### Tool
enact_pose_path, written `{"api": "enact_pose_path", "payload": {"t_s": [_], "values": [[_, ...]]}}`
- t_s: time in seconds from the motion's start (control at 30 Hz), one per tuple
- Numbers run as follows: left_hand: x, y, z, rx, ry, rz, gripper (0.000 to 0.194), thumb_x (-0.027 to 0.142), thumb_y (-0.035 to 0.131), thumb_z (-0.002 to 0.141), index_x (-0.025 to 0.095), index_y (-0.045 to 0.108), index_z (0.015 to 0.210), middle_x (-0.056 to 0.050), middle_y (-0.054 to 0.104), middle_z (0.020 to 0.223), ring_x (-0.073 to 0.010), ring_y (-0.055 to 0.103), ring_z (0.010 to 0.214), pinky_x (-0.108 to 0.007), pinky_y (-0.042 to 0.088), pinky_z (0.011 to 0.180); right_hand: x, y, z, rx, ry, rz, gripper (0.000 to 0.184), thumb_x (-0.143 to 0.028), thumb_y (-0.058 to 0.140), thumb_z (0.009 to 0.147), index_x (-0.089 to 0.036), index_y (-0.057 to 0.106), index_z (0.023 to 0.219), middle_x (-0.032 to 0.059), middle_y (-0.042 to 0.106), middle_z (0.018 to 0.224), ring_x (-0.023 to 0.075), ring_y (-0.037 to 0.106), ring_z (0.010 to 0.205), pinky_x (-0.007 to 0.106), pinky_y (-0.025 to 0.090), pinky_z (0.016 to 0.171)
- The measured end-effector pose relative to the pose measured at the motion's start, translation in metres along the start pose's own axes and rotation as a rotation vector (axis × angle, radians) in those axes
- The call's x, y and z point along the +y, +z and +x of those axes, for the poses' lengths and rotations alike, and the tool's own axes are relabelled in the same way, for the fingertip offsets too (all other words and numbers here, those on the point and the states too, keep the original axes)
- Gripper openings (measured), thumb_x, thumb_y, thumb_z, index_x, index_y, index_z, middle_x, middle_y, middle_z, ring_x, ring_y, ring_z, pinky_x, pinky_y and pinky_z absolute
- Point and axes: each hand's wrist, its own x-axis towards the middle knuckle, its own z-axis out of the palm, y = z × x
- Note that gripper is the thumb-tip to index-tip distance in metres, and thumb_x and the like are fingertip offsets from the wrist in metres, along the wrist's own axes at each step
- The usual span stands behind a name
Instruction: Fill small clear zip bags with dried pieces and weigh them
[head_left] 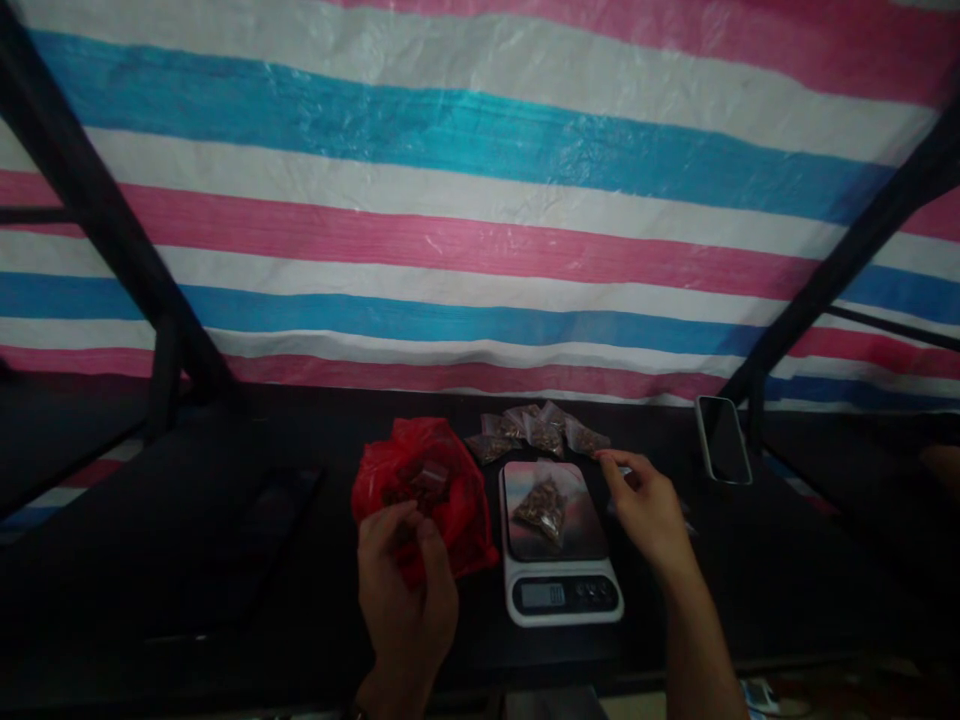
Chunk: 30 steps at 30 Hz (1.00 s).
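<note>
My left hand [409,575] is at the near side of a crumpled red plastic bag [469,495], thumb and forefinger drawn close together; what they pinch is too dark to make out. Dark brown pieces and a small clear packet [431,475] lie inside that bag. To its right, a clear zip bag of brown dried bits [544,508] rests on the steel plate of a white digital scale [566,608]. My right hand [649,505] is beyond the scale's right edge, fingers curled in, tips by the rightmost filled packet [585,437]. Whether they grip it is unclear.
Several filled clear packets [544,432] lie in a group behind the scale on the black table [300,600]. A phone [724,440] leans at the right near a black frame post [825,275]. Striped plastic sheeting [480,240] hangs behind.
</note>
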Motion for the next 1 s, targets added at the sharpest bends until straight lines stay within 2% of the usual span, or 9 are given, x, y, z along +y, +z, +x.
{"api": "enact_pose_path", "payload": {"t_s": [0.13, 0.3, 0.4, 0.67, 0.9, 1.0], "values": [[0.001, -0.007, 0.004, 0.001, -0.028, 0.052, 0.012, 0.024, 0.063, 0.095, 0.020, 0.063, 0.106, -0.004, 0.063, 0.094, -0.0186, 0.066, 0.081, -0.033, 0.053, 0.070, -0.004, 0.007, -0.001, -0.088, -0.032, 0.033, 0.052, -0.072, 0.063, 0.085, -0.023, 0.082, 0.087, 0.0128, 0.083, 0.097, 0.0316, 0.074, 0.096, 0.044, 0.056, 0.089], [0.002, -0.013, 0.010, 0.006, -0.097, 0.062, 0.008, 0.024, 0.064, 0.092, 0.019, 0.064, 0.098, -0.005, 0.063, 0.091, -0.0194, 0.068, 0.079, -0.034, 0.054, 0.069, -0.006, 0.007, -0.002, -0.114, -0.063, 0.022, 0.050, -0.070, 0.066, 0.088, -0.022, 0.081, 0.089, 0.0115, 0.079, 0.092, 0.0284, 0.069, 0.087, 0.042, 0.054, 0.085], [0.000, -0.013, 0.010, 0.026, -0.130, 0.038, 0.011, 0.024, 0.066, 0.089, 0.019, 0.063, 0.098, -0.004, 0.063, 0.088, -0.0187, 0.067, 0.074, -0.033, 0.054, 0.064, -0.006, 0.006, -0.003, -0.145, -0.081, 0.032, 0.048, -0.069, 0.065, 0.090, -0.024, 0.080, 0.087, 0.0099, 0.078, 0.092, 0.0276, 0.067, 0.086, 0.042, 0.054, 0.087], [0.001, -0.013, 0.011, 0.032, -0.077, 0.069, 0.008, 0.022, 0.065, 0.090, 0.018, 0.063, 0.096, -0.004, 0.061, 0.086, -0.0175, 0.065, 0.071, -0.031, 0.052, 0.062, -0.003, 0.009, -0.005, -0.197, -0.102, 0.060, 0.032, -0.051, 0.065, 0.093, -0.024, 0.080, 0.087, 0.0082, 0.076, 0.093, 0.0273, 0.067, 0.091, 0.042, 0.052, 0.092], [-0.002, -0.013, 0.011, 0.056, -0.127, 0.036, 0.010, 0.022, 0.067, 0.089, 0.019, 0.063, 0.098, -0.003, 0.062, 0.084, -0.0180, 0.066, 0.069, -0.030, 0.052, 0.059, -0.005, 0.012, -0.005, -0.206, -0.100, 0.063, 0.028, -0.047, 0.066, 0.091, -0.024, 0.080, 0.086, 0.0070, 0.076, 0.090, 0.0267, 0.065, 0.090, 0.042, 0.051, 0.094], [-0.001, -0.013, 0.011, 0.052, -0.106, 0.050, 0.007, 0.021, 0.066, 0.090, 0.020, 0.063, 0.096, -0.003, 0.062, 0.085, -0.0184, 0.066, 0.072, -0.030, 0.052, 0.061, -0.008, 0.012, -0.005, -0.225, -0.077, 0.075, 0.023, -0.044, 0.068, 0.087, -0.024, 0.078, 0.082, 0.0067, 0.075, 0.090, 0.0269, 0.065, 0.090, 0.041, 0.051, 0.092]]}}
